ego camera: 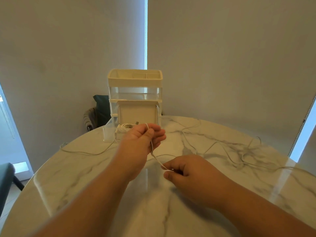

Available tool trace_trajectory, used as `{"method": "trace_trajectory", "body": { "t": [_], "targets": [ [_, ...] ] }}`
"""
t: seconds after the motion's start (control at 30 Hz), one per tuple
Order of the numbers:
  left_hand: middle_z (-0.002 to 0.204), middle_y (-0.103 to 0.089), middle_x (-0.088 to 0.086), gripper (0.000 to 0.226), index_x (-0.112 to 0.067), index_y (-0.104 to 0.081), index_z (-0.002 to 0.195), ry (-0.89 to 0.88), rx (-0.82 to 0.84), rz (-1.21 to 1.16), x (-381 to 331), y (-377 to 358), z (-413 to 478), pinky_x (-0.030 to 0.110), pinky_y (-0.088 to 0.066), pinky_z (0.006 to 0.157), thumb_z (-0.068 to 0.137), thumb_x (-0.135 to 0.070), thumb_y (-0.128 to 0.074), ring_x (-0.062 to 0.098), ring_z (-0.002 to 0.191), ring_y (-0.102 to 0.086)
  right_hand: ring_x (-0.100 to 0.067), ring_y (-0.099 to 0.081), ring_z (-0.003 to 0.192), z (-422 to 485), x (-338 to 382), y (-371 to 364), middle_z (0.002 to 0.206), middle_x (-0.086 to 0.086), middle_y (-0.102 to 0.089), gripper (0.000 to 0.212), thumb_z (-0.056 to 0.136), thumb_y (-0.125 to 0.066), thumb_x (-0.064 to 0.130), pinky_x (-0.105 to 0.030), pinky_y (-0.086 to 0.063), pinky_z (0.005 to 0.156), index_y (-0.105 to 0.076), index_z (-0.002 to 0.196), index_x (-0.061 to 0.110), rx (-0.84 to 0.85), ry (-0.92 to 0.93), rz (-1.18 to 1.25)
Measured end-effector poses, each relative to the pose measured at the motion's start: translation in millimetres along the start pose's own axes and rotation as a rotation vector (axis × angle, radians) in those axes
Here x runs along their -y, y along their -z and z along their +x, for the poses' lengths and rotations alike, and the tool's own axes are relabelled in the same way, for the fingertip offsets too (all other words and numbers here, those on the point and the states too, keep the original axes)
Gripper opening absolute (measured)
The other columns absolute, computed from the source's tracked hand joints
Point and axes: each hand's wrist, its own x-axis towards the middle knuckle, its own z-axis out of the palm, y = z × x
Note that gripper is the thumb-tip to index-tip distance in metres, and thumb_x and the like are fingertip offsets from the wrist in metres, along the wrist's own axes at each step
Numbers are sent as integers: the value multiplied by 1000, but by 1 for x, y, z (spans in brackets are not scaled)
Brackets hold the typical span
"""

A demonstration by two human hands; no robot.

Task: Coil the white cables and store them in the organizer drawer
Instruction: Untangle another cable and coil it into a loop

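A thin white cable (154,157) runs taut between my two hands above the round marble table (102,177). My left hand (142,135) pinches its upper end between thumb and fingers, just in front of the organizer. My right hand (186,168) pinches the cable lower down, nearer me. The cream and clear organizer (135,89) stands at the table's far edge, its bottom drawer (109,132) pulled out, with a coiled white cable (125,126) lying in it. More loose white cable (222,146) trails across the table's right side.
Another loose cable (82,152) curves over the table's left side. A dark chair (100,108) with a grey cloth stands behind the organizer, and another dark chair (5,182) at the left. Blinds hang behind the table.
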Motion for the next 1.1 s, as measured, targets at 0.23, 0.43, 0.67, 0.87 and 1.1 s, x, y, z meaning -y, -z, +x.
{"method": "trace_trajectory", "body": {
  "t": [0.23, 0.43, 0.67, 0.87, 1.1],
  "targets": [
    [91, -73, -8, 24, -25, -69, 96, -206, 224, 561, 17, 1, -4, 32, -56, 85, 99, -10, -51, 7, 88, -69, -3, -56, 84, 1, 5, 13, 88, 11, -68, 19, 94, -58, 36, -25, -48, 76, -73, 99, 26, -101, 28, -86],
    [78, -66, -5, 25, -29, -64, 81, -221, 398, 774, 17, -4, -8, 40, -54, 78, 97, -15, -51, 9, 75, -63, 1, -56, 88, 2, 5, 19, 80, 22, -65, 15, 90, -62, 28, -12, -39, 73, -75, 86, 33, -172, 71, -106],
    [65, -58, -14, 32, -18, -62, 76, -50, 451, 664, 6, -6, -14, 19, -44, 65, 101, -16, -42, 2, 64, -51, 18, -50, 85, -1, 10, 30, 64, 44, -53, 22, 90, -63, 25, -2, -33, 73, -74, 75, 38, -192, 115, -108],
    [67, -60, -20, 29, -11, -64, 90, 34, 519, 692, 2, -8, -16, 9, -42, 62, 100, -20, -38, -5, 64, -51, 17, -50, 87, -2, 9, 34, 64, 37, -57, 18, 89, -65, 27, -1, -34, 73, -76, 76, 33, -215, 115, -133],
    [69, -60, -19, 30, -12, -66, 92, 81, 544, 720, 4, -9, -16, 7, -43, 61, 100, -22, -39, -7, 63, -51, 14, -52, 87, 0, 4, 34, 63, 29, -57, 18, 90, -65, 27, -3, -35, 72, -77, 78, 33, -201, 97, -110]
  ]
}}
